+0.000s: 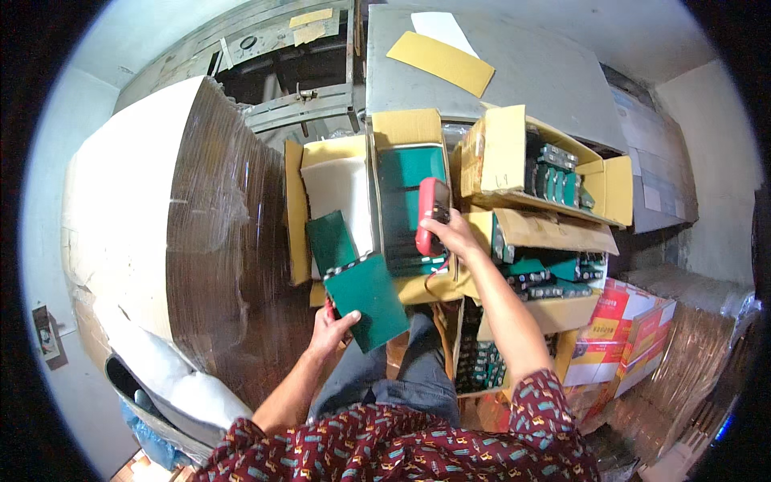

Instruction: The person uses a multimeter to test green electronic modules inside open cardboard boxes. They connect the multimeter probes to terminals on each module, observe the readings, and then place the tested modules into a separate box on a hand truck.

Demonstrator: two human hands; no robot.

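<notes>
My left hand point(331, 331) grips a flat green pack point(368, 305) by its lower left side, thumb on its face. Metal parts line the pack's upper edge, and a bit of red shows beside my fingers. A red handheld meter point(432, 210) is in my right hand point(455, 235), above the middle carton point(405, 127), with a red lead point(434, 277) hanging below. Dark green packs point(409, 167) lie in that carton. Another green pack point(329, 239) rests in the left carton point(295, 209) over a white sheet point(341, 186).
To the right, two cartons point(494, 153) point(554, 233) hold more green packs; another box point(482, 361) of them stands below. Red-and-white boxes point(606, 329) are stacked farther right. A tall wrapped cardboard stack point(213, 193) stands left. Behind is a grey table point(514, 80) with yellow card point(442, 63).
</notes>
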